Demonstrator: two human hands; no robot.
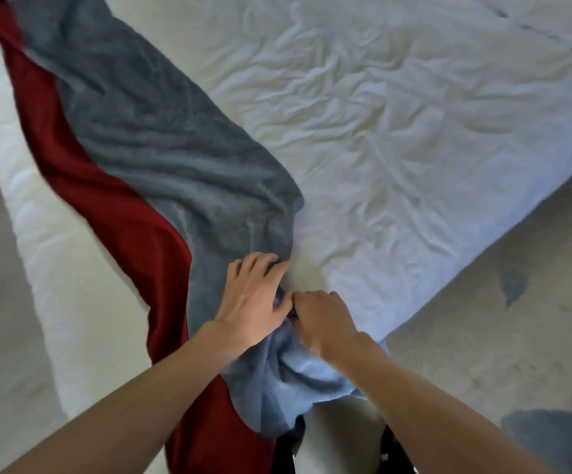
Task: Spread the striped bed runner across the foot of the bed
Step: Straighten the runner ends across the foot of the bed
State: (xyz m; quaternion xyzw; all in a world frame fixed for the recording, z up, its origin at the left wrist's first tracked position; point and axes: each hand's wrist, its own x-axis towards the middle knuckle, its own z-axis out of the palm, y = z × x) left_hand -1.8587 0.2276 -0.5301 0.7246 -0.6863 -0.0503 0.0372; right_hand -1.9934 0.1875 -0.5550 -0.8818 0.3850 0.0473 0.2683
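Observation:
The bed runner is a long cloth with a wide grey-blue band and a dark red band. It lies along the left edge of the bed, from the top left down to the near corner, bunched and rumpled. My left hand rests on its grey part near the corner, fingers curled into the fabric. My right hand pinches the same bunched fold just to the right. The runner's near end hangs over the corner of the mattress.
The bed carries a wrinkled white sheet. The quilted white mattress side shows at the left. A pale concrete floor with dark stains lies at the right and lower right.

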